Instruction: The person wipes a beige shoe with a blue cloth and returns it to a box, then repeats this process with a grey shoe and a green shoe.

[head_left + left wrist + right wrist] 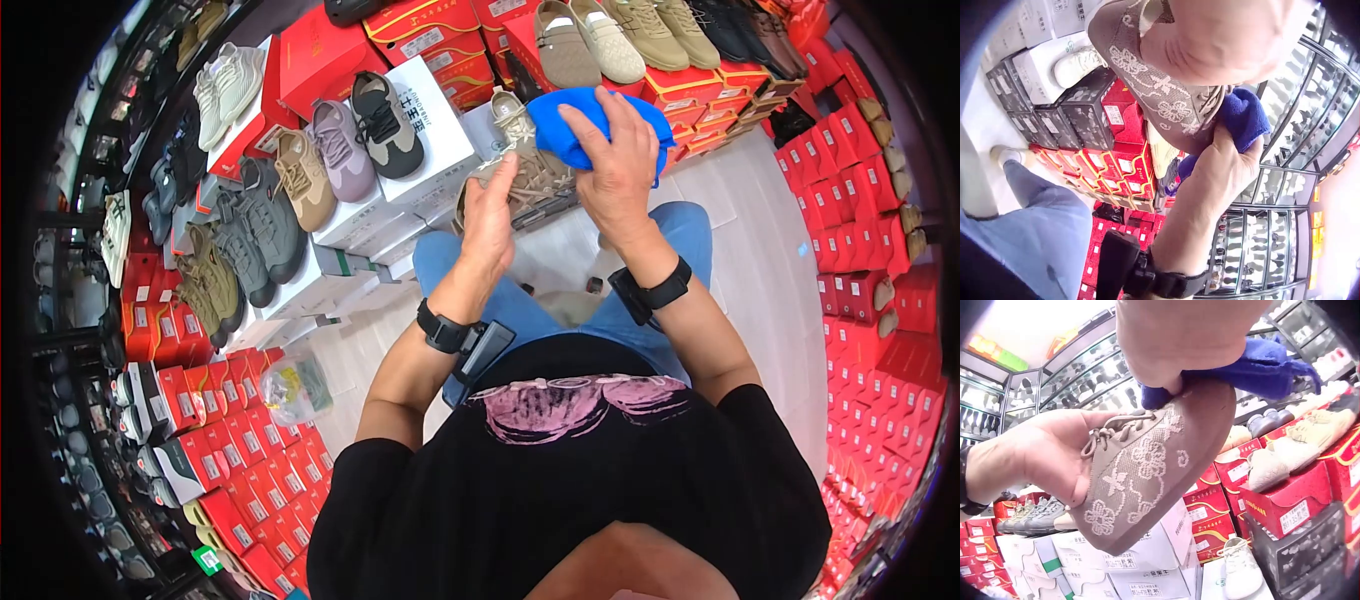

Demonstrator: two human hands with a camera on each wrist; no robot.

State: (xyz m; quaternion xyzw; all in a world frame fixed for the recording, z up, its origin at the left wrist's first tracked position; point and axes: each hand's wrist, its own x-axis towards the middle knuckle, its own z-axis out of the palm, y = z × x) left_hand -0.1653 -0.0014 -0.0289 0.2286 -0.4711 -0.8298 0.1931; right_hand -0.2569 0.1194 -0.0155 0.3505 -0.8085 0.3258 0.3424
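A taupe lace-up shoe with pale floral embroidery (1138, 469) is tilted in the air between the two hands. My left hand (490, 218) grips it around the heel and opening, the fingers partly hidden behind the laces in the right wrist view. Bunched blue cloth (568, 125) lies in my right hand (618, 165), whose fingers curl over it. In the right wrist view the cloth (1263, 369) touches the shoe's toe end. The left wrist view has the right hand (1213, 172) holding the cloth (1244, 119) against the shoe's front.
Display shoes stand on white boxes (430, 120) at the left and on red boxes (690, 85) at the back. A single pale shoe (1241, 569) rests on a box below. Stacked red boxes (860, 240) line the right side; a clear plastic bag (295, 390) lies at the left.
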